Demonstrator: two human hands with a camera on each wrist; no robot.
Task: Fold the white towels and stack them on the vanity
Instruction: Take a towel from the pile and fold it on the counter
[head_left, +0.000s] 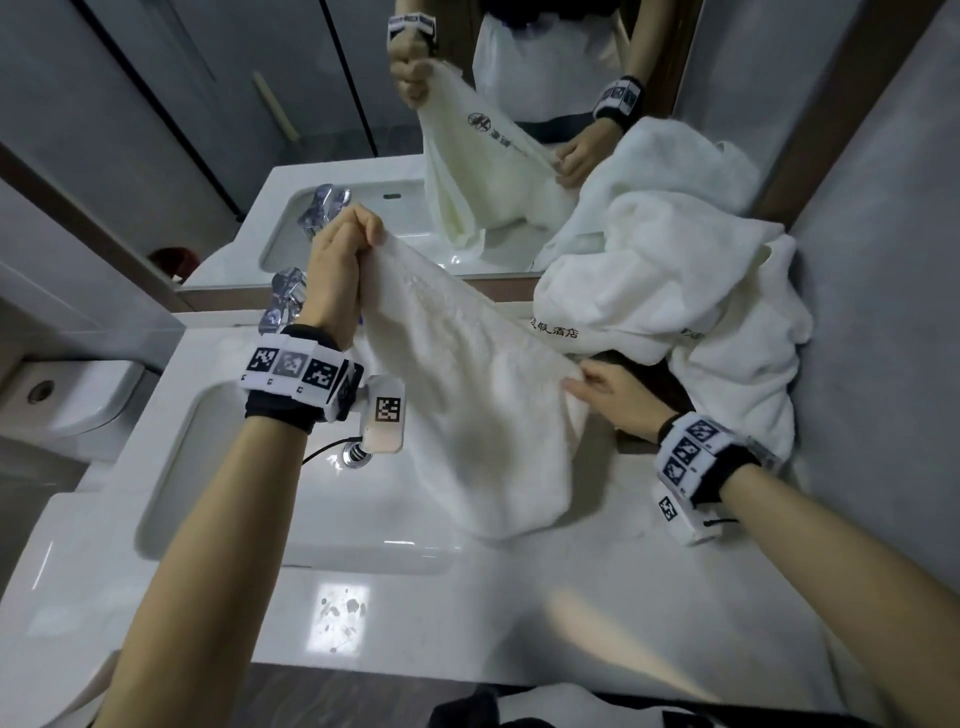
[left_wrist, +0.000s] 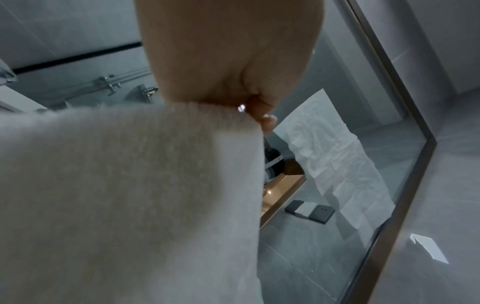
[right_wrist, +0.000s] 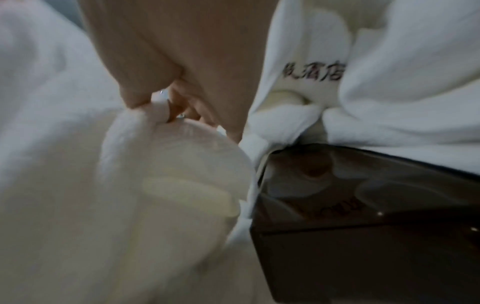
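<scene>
A white towel hangs stretched between my two hands above the sink and counter. My left hand grips its upper corner, raised in front of the mirror; in the left wrist view the towel fills the lower left under the left hand. My right hand pinches the lower right edge, close to the pile; in the right wrist view the right hand pinches a bunched fold of the towel. A heap of crumpled white towels with black lettering lies on the vanity's right end.
The white vanity top holds a sink basin with a drain and a chrome faucet. A dark glossy box sits under the pile. The mirror is behind, a grey wall right, a toilet left.
</scene>
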